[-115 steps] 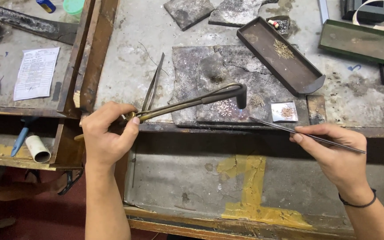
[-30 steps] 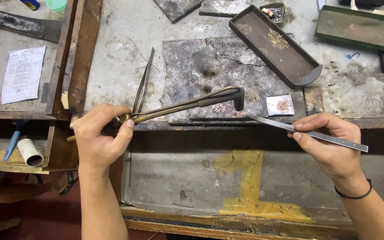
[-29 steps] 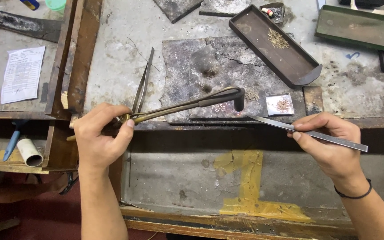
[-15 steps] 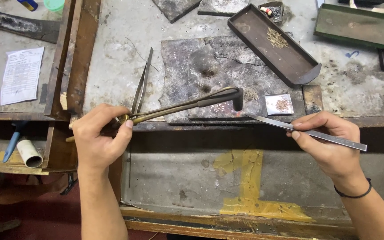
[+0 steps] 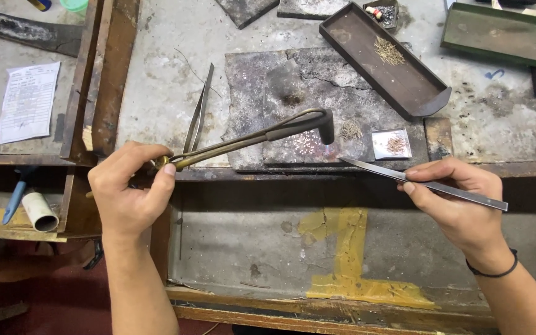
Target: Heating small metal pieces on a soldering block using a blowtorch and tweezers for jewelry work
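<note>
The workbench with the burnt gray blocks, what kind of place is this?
Probably a jeweller's or metalsmith's soldering bench. The left hand holds a torch aimed over a scorched block, the right hand holds long tweezers, and a dark tray carries tiny wire bits.

Your left hand (image 5: 128, 192) and right hand (image 5: 460, 198) hang over the sunken tray (image 5: 262, 248) below the bench edge; bare room between them there. Ahead, the dark slab (image 5: 293, 87) fills the middle of the bench, the torch's bent nozzle (image 5: 325, 124) hanging over it. Spare tweezers (image 5: 198, 111) lie just left of the slab. Small square dish (image 5: 391, 143) and long scoop tray (image 5: 383, 62) crowd the right. A wooden rail (image 5: 103, 74) walls off the left.
</note>
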